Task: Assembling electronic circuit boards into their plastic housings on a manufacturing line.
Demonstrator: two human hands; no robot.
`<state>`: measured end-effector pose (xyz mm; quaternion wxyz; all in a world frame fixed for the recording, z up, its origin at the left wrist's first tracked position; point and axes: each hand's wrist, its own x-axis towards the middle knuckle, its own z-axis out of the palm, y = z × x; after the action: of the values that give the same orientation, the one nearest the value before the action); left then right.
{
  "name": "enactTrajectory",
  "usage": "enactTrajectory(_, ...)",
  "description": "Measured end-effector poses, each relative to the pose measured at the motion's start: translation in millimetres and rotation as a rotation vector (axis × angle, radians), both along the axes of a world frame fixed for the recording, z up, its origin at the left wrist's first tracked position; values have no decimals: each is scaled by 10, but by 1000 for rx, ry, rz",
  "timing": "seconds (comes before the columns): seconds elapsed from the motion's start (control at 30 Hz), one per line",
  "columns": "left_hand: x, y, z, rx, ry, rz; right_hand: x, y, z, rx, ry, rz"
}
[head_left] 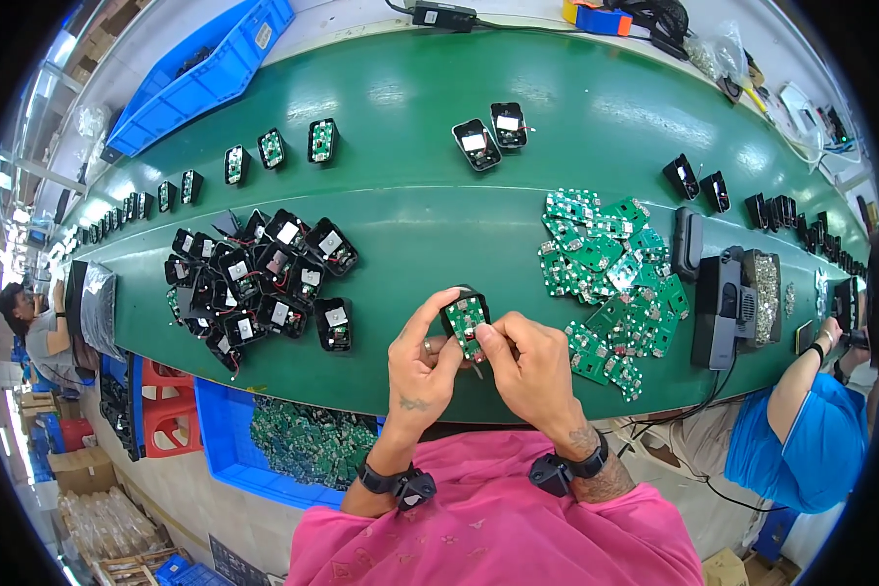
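Close in front of me, my left hand (422, 379) grips a small black plastic housing (472, 292) by its side, fingers behind and thumb near its lower end. A green circuit board (463, 314) sits in the housing's open face. My right hand (534, 369) is closed at the housing's right edge, its thumb pressed on the board's lower part. To the left lies a heap of black housings (239, 272) with white blocks and red wires inside. On the right spreads a pile of loose green circuit boards (596, 256).
Two housings (475, 144) stand at the back middle, and a row of board-filled ones (272, 148) runs left. A blue bin (190, 98) is back left. Right are a black device (715, 322) and a parts tray (767, 283). A blue crate (227, 444) holds boards below. A co-worker's arm (801, 381) is far right.
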<state>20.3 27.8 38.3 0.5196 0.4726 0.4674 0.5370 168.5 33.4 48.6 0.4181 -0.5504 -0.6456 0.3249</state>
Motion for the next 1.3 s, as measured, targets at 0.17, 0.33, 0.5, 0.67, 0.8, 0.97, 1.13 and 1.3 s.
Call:
enactTrajectory(0.17,-38,18,-7,-7,-72,-80,-7,1,5,63,-129,-18)
enactTrajectory(0.33,6,51,-90,-97,-17,94,-21,12,-26,-30,-198,-14)
enactTrajectory(0.5,7,53,-83,-134,-51,55,-48,112,-54,-106,83,171)
enactTrajectory(0.67,-22,50,-119,-115,-24,56,-72,138,-77,-87,97,230)
enactTrajectory(0.8,27,-3,-134,13,77,98,-98,146,-90,-119,157,187)
enactTrajectory(0.97,25,-4,-192,158,103,141,-161,150,-138,43,229,177)
enactTrajectory(1.13,-29,121,-144,177,99,165,-264,244,-153,138,217,109)
enactTrajectory(1.3,-193,289,-60,73,47,238,-389,580,35,-79,162,204)
